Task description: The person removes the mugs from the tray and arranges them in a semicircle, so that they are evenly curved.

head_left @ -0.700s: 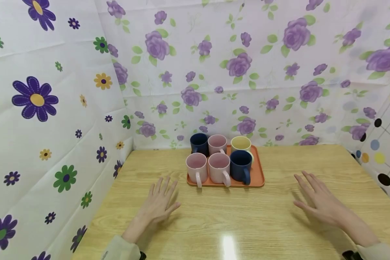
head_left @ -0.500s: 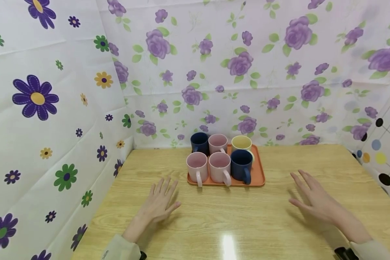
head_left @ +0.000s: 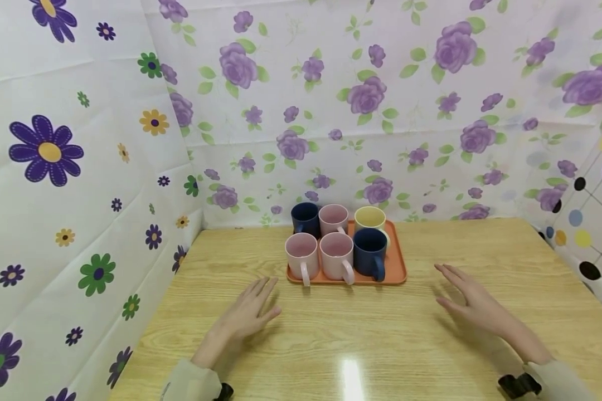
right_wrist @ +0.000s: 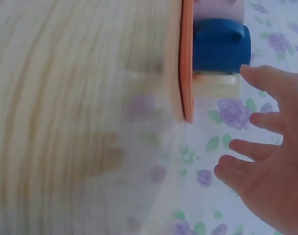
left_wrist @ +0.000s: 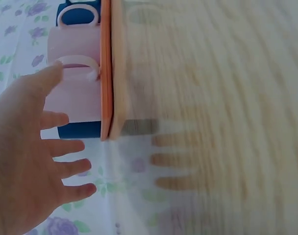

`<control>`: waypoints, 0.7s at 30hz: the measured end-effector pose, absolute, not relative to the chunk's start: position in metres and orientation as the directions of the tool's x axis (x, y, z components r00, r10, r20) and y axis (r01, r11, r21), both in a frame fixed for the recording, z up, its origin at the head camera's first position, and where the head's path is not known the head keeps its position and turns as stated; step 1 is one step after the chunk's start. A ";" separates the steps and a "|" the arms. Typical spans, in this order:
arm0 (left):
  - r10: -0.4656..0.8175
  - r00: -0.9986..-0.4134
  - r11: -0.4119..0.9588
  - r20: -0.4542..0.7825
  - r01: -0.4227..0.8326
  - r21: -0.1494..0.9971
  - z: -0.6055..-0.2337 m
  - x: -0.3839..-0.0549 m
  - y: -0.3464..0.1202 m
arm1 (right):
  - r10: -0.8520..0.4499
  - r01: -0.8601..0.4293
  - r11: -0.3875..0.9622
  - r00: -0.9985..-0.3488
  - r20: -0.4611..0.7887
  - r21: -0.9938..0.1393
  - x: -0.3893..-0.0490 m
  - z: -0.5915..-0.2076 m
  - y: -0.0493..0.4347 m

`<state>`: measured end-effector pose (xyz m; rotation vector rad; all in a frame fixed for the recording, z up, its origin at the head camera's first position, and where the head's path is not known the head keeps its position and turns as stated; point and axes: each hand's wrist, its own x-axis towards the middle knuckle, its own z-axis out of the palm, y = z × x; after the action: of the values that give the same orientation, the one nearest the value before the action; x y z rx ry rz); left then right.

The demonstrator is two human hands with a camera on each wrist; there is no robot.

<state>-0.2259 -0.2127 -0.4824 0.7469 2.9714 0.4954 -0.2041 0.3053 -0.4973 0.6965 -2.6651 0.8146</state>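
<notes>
An orange tray (head_left: 395, 262) near the back of the table bears two rows of mugs. In front stand a pink mug (head_left: 302, 256), a second pink mug (head_left: 336, 257) and a navy mug (head_left: 369, 252), handles toward me. Behind them are another navy mug (head_left: 305, 218), a pink mug (head_left: 333, 218) and a yellow mug (head_left: 369, 217), partly hidden. My left hand (head_left: 246, 312), fingers extended and thumb apart, hovers over the table left of the tray. To the tray's right, my right hand (head_left: 474, 306) is likewise held with extended fingers. Neither hand touches a mug.
The wooden table (head_left: 381, 334) meets a floral cloth backdrop (head_left: 331, 111) right behind the tray. A cloth with daisies (head_left: 80, 223) hangs on the left, and a dotted cloth (head_left: 587, 223) on the right. A bright glare spot lies on the front of the table.
My right hand has moved left, closer to the tray. The left hand stays near its place, its fingers drawn closer together. The head view has shifted slightly; tray and mugs stay put.
</notes>
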 end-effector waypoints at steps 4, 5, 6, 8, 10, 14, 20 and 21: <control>0.463 -0.885 0.808 0.044 0.442 0.390 -0.484 -0.230 -0.212 | -0.356 -0.534 0.718 -0.833 0.422 -0.447 -0.211 -0.498 0.301; 0.463 -0.885 0.802 0.044 0.440 0.403 -0.484 -0.231 -0.212 | -0.350 -0.533 0.714 -0.834 0.427 -0.454 -0.212 -0.499 0.299; 0.464 -0.884 0.797 0.047 0.441 0.413 -0.484 -0.231 -0.211 | -0.349 -0.538 0.703 -0.830 0.435 -0.465 -0.214 -0.499 0.298; 0.468 -0.882 0.788 0.047 0.441 0.429 -0.484 -0.233 -0.210 | -0.336 -0.540 0.669 -0.832 0.440 -0.510 -0.217 -0.500 0.296; 0.473 -0.880 0.782 0.047 0.443 0.439 -0.484 -0.235 -0.208 | -0.319 -0.534 0.631 -0.840 0.440 -0.563 -0.219 -0.501 0.294; 0.482 -0.875 0.771 0.033 0.442 0.460 -0.484 -0.237 -0.205 | -0.277 -0.519 0.578 -0.850 0.447 -0.629 -0.222 -0.503 0.289; 0.479 -0.878 0.767 0.014 0.426 0.479 -0.484 -0.239 -0.203 | -0.264 -0.506 0.538 -0.861 0.436 -0.674 -0.225 -0.500 0.280; 0.482 -0.876 0.764 0.018 0.430 0.481 -0.483 -0.240 -0.203 | -0.263 -0.500 0.533 -0.865 0.428 -0.683 -0.225 -0.500 0.279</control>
<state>-0.2405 -0.2029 -0.4833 0.7389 2.8495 0.7374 -0.2252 0.2785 -0.4996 0.6382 -2.5004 1.2439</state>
